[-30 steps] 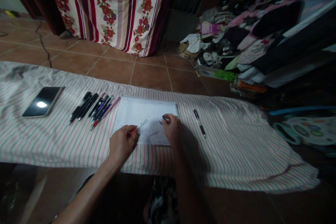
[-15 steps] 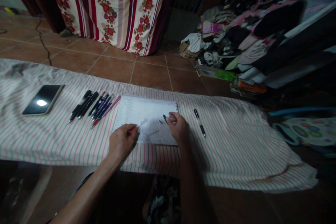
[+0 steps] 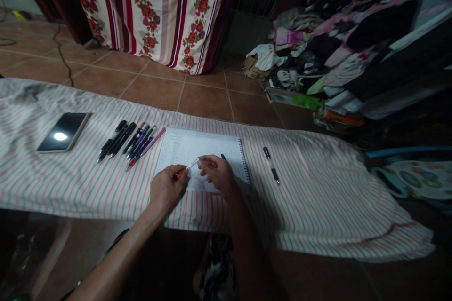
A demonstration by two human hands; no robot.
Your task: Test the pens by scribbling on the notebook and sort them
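Observation:
My left hand (image 3: 168,186) is closed around a pen with a red part (image 3: 177,175). A thin clear section (image 3: 192,164) of it points up to the right. At the far end of that section, the thumb and forefinger of my right hand (image 3: 217,172) pinch the tip; its other fingers are loosely curled. Both hands are over an open spiral notebook (image 3: 212,142) with writing on its page. A small dark pen part (image 3: 223,156) shows just behind my right hand, partly covered by it.
Several pens (image 3: 130,141) lie in a group left of the notebook, with a phone (image 3: 63,132) farther left. To the right is a black and clear pen (image 3: 271,165). A striped cloth (image 3: 325,188) covers the low surface. Piled clothes (image 3: 310,51) are beyond it.
My right hand has moved left, from the dark pen part to the tip of the pen in my left hand. The dark part stays on the notebook side. My left hand has barely moved.

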